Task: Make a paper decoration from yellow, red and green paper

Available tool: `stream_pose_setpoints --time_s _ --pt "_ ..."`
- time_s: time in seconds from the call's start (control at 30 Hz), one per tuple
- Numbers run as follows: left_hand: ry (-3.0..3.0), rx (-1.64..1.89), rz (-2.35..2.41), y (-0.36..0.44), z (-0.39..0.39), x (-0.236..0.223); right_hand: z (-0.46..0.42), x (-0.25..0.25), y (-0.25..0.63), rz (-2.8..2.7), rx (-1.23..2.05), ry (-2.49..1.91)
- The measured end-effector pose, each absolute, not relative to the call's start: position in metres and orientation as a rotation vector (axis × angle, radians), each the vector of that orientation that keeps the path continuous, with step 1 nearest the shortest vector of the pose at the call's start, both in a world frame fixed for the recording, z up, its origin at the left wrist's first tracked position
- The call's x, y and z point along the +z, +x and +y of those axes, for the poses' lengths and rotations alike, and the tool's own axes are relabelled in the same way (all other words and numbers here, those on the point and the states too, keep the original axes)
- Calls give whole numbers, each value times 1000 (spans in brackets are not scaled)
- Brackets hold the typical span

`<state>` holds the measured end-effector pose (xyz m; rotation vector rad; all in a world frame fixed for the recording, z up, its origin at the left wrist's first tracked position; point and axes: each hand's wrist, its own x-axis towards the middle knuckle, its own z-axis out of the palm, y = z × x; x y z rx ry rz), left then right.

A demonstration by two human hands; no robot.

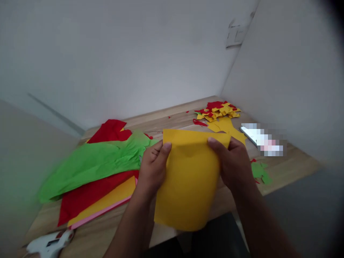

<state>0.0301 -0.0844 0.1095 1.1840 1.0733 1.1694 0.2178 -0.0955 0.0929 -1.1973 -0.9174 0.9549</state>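
A yellow craft sheet [190,182] hangs in front of me, held up near its top edge by both hands. My left hand [155,163] pinches its left side, thumb on the front face. On the right side my right hand [233,157] grips it the same way, thumb in front near the upper corner. The fingers behind the sheet are mostly hidden. Its lower end curves freely above the table's front edge. Just left of my left hand lies a crumpled green sheet [99,161], on top of red [88,197], yellow and pink sheets.
A white glue gun [51,243] lies at the front left of the wooden table [285,168]. Red and yellow cut pieces [220,110] are heaped at the back right, near a blurred phone [259,139]. Green scraps [260,172] lie at the right. Walls bound the table behind and right.
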Motion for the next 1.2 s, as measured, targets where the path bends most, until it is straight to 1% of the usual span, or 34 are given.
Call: stream_pose_setpoints --time_s 0.13,0.3,0.5,0.63,0.9,1.03,1.2 --pt "1206 1188 1108 31 -132 134 -137 114 220 -940 906 -1204" --pt "1227 1241 1165 30 -187 150 -187 131 221 -998 902 -1187" --pt "1143 1262 1116 27 -253 161 -243 138 219 -1016 947 -1162" --pt "1092 1262 1081 24 -288 172 -270 141 215 -1006 1052 -1062" --pt "1154 1470 1118 20 -328 195 -315 162 212 -1069 1051 -918" --pt "1150 1487 1178 21 -343 194 -332 170 212 -1078 1050 -936" --pt "1132 1493 1190 22 -351 190 -340 171 213 -1143 938 -990"
